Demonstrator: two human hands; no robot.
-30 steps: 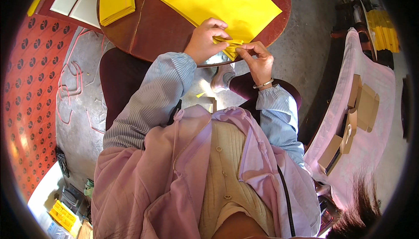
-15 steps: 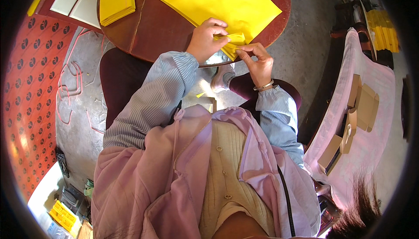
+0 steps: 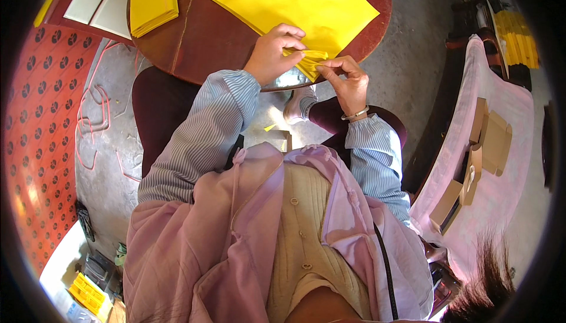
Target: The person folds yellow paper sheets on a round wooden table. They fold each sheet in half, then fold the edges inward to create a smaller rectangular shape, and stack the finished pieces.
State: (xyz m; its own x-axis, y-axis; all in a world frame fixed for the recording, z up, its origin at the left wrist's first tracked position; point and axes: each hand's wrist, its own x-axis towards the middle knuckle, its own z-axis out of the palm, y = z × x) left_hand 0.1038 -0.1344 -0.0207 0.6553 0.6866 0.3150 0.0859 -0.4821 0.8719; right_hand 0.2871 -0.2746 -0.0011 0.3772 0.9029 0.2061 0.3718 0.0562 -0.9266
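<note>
A thick stack of yellow sheets (image 3: 295, 2), paper or thin cloth, lies turned at an angle on a round red-brown table (image 3: 206, 40). Its near corner is lifted and bunched into several loose layers at the table's front edge. My left hand (image 3: 274, 53) bends over this corner from the left, thumb and fingers closed on the layers. From the right, my right hand (image 3: 348, 81) pinches the edge of the yellow layers between thumb and forefinger. How many layers each hand holds cannot be made out.
A narrower folded yellow stack (image 3: 154, 2) lies on the table's left. Opened cardboard boxes (image 3: 494, 140) rest on a pink cloth (image 3: 436, 190) at the right. Pinkish bent wire or tubing (image 3: 106, 111) lies on the floor at left. A small carton (image 3: 280, 138) stands below the table.
The left hand has shifted slightly left and spread the bunched layers a little. My right hand stays nearly in place, still pinching. The view has drifted slightly.
</note>
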